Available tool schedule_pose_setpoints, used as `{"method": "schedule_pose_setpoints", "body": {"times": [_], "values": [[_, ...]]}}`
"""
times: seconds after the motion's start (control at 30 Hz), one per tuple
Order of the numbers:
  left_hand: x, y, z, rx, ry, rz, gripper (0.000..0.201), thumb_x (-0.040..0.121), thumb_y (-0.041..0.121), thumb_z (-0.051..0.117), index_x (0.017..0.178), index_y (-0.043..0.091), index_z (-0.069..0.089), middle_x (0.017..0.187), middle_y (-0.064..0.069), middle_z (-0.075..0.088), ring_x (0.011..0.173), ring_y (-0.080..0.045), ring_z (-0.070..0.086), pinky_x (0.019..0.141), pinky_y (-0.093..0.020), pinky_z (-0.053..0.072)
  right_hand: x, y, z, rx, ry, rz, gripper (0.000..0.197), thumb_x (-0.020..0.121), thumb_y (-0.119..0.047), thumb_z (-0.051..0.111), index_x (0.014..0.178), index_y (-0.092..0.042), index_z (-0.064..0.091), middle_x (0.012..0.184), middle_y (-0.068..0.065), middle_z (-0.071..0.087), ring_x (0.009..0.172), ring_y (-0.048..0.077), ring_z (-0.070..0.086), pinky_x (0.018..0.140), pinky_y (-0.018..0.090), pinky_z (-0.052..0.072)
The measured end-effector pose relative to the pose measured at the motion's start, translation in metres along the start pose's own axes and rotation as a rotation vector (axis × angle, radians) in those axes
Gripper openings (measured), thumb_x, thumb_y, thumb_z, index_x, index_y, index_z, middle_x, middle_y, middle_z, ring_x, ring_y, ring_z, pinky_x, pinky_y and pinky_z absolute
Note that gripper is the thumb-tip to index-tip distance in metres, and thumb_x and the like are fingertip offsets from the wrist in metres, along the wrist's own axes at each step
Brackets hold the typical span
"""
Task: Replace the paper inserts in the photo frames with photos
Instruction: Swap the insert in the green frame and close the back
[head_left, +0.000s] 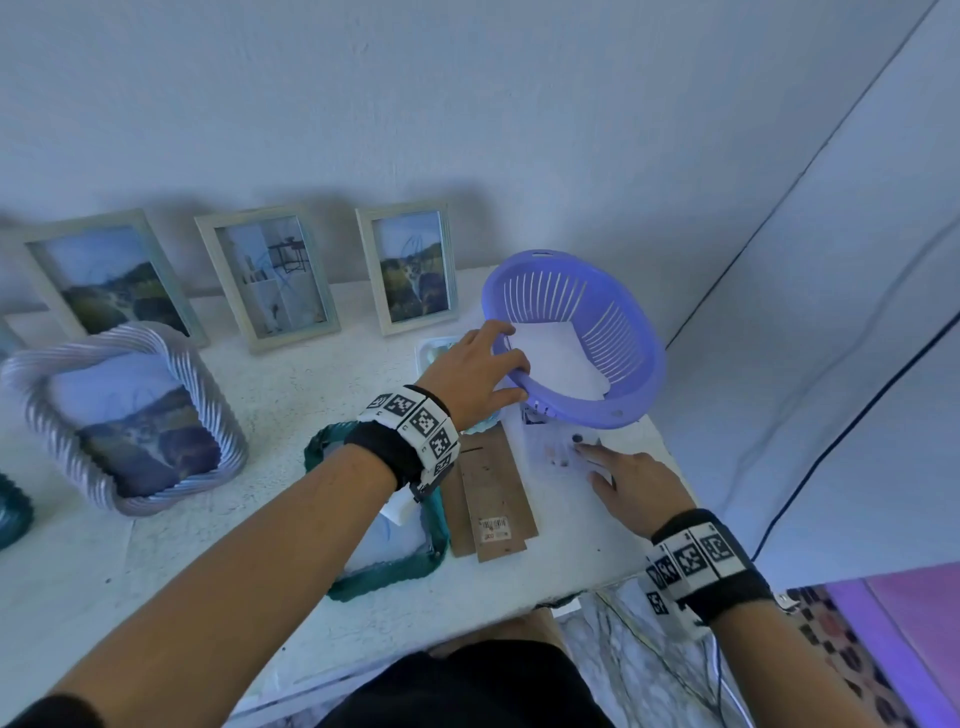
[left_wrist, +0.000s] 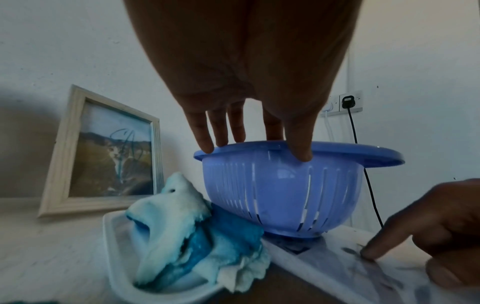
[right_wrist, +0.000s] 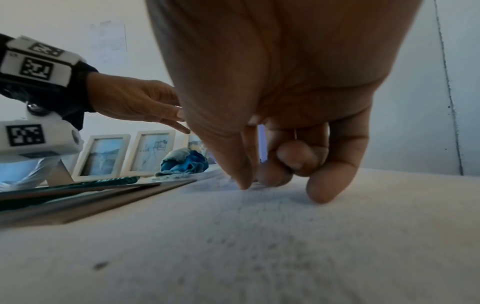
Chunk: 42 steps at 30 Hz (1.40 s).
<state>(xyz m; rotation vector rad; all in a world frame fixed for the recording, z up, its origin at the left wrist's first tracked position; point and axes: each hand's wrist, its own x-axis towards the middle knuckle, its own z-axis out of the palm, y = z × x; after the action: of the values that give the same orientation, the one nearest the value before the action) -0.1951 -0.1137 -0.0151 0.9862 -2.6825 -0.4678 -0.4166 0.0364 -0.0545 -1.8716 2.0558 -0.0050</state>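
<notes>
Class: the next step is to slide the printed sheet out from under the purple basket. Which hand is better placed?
Right hand: its fingertip already presses the sheet. The left hand grips the basket rim, tilting it.

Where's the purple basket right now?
In the head view the purple basket sits tilted at the table's far right, right of the three leaning frames. The left hand grips its near rim, and it partly rests on the blue cloth.

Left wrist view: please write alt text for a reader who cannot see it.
The left hand grips the rim of a tilted blue slotted basket, fingers inside and thumb outside. A crumpled blue and white cloth lies in a white tray beside it; the right hand presses a fingertip onto a paper sheet.
</notes>
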Motion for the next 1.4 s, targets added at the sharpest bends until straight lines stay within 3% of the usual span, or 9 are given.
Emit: {"method": "schedule_pose_setpoints", "body": {"times": [0.2, 0.4, 0.53, 0.7, 0.83, 1.0, 1.1, 1.3, 1.4], "values": [[-0.012, -0.001, 0.009, -0.024, -0.011, -0.042, 0.036, 0.094, 0.04, 0.057, 0.125, 0.022, 0.056, 0.153, -0.006, 0.024, 0.129, -0.027, 0.043, 0.092, -0.04, 0.047, -0.004, 0.011, -0.005, 0.09, 0.024, 0.035, 0.041, 0.097, -0.024, 0.048, 0.136, -0.035, 0.049, 0.07, -0.004, 0.06, 0.066, 0.024, 0.056, 0.057, 0.029, 0.038], [-0.016, 0.0, 0.017, -0.171, 0.051, -0.162, 0.044, 0.094, 0.045, 0.054, 0.132, 0.024, 0.051, 0.158, -0.008, 0.016, 0.14, -0.028, 0.03, 0.106, -0.042, 0.037, -0.009, 0.04, -0.079, 0.079, 0.342, 0.255, 0.029, 0.096, -0.026, 0.049, 0.119, -0.018, 0.065, 0.061, -0.001, 0.06, 0.072, 0.027, 0.061, 0.075, 0.036, 0.05], [-0.017, 0.002, 0.022, -0.217, 0.058, -0.183, 0.041, 0.094, 0.041, 0.055, 0.131, 0.022, 0.052, 0.157, -0.01, 0.021, 0.142, -0.028, 0.027, 0.111, -0.041, 0.033, 0.017, 0.011, -0.139, 0.047, 0.531, 0.107, 0.028, 0.093, -0.022, 0.052, 0.115, -0.011, 0.066, 0.075, 0.005, 0.063, 0.078, 0.03, 0.061, 0.078, 0.037, 0.049], [-0.016, 0.002, 0.021, -0.223, 0.065, -0.194, 0.04, 0.093, 0.041, 0.057, 0.128, 0.023, 0.054, 0.156, -0.009, 0.024, 0.138, -0.028, 0.034, 0.109, -0.04, 0.037, 0.097, -0.038, -0.163, -0.105, 0.232, -0.044, 0.038, 0.092, -0.031, 0.056, 0.127, -0.018, 0.059, 0.115, 0.008, 0.066, 0.11, 0.028, 0.058, 0.091, 0.034, 0.043], [-0.016, 0.002, 0.021, -0.218, 0.064, -0.194, 0.039, 0.092, 0.042, 0.058, 0.126, 0.023, 0.055, 0.155, -0.007, 0.024, 0.131, -0.026, 0.042, 0.105, -0.041, 0.041, 0.16, -0.066, -0.144, -0.266, -0.036, -0.057, 0.049, 0.087, -0.034, 0.065, 0.132, -0.018, 0.053, 0.132, 0.005, 0.056, 0.117, 0.026, 0.054, 0.093, 0.035, 0.043], [-0.015, 0.004, 0.019, -0.207, 0.066, -0.204, 0.038, 0.092, 0.042, 0.058, 0.125, 0.024, 0.055, 0.155, -0.006, 0.024, 0.128, -0.024, 0.045, 0.101, -0.038, 0.043, 0.218, -0.061, -0.092, -0.499, -0.236, -0.014, 0.059, 0.059, -0.038, 0.086, 0.108, -0.015, 0.063, 0.102, 0.002, 0.07, 0.086, 0.023, 0.067, 0.074, 0.039, 0.058], [-0.015, 0.004, 0.018, -0.2, 0.061, -0.205, 0.038, 0.092, 0.044, 0.059, 0.124, 0.024, 0.055, 0.155, -0.005, 0.025, 0.129, -0.024, 0.045, 0.1, -0.038, 0.044, 0.221, -0.064, -0.081, -0.556, -0.297, -0.002, 0.052, 0.062, -0.032, 0.087, 0.102, -0.012, 0.061, 0.084, 0.004, 0.067, 0.069, 0.022, 0.063, 0.069, 0.04, 0.059], [-0.015, 0.004, 0.016, -0.192, 0.049, -0.211, 0.039, 0.091, 0.045, 0.058, 0.124, 0.025, 0.055, 0.155, -0.003, 0.024, 0.126, -0.023, 0.047, 0.098, -0.038, 0.046, 0.229, -0.057, -0.082, -0.562, -0.299, 0.009, 0.058, 0.055, -0.041, 0.089, 0.102, -0.015, 0.068, 0.09, 0.005, 0.066, 0.072, 0.023, 0.064, 0.066, 0.039, 0.059], [-0.016, 0.005, 0.015, -0.189, 0.045, -0.212, 0.039, 0.092, 0.046, 0.057, 0.124, 0.025, 0.054, 0.155, -0.003, 0.023, 0.125, -0.023, 0.048, 0.096, -0.039, 0.047, 0.234, -0.052, -0.078, -0.534, -0.239, 0.023, 0.078, 0.055, -0.044, 0.089, 0.12, -0.013, 0.06, 0.114, 0.009, 0.062, 0.097, 0.03, 0.062, 0.077, 0.042, 0.056]]}}
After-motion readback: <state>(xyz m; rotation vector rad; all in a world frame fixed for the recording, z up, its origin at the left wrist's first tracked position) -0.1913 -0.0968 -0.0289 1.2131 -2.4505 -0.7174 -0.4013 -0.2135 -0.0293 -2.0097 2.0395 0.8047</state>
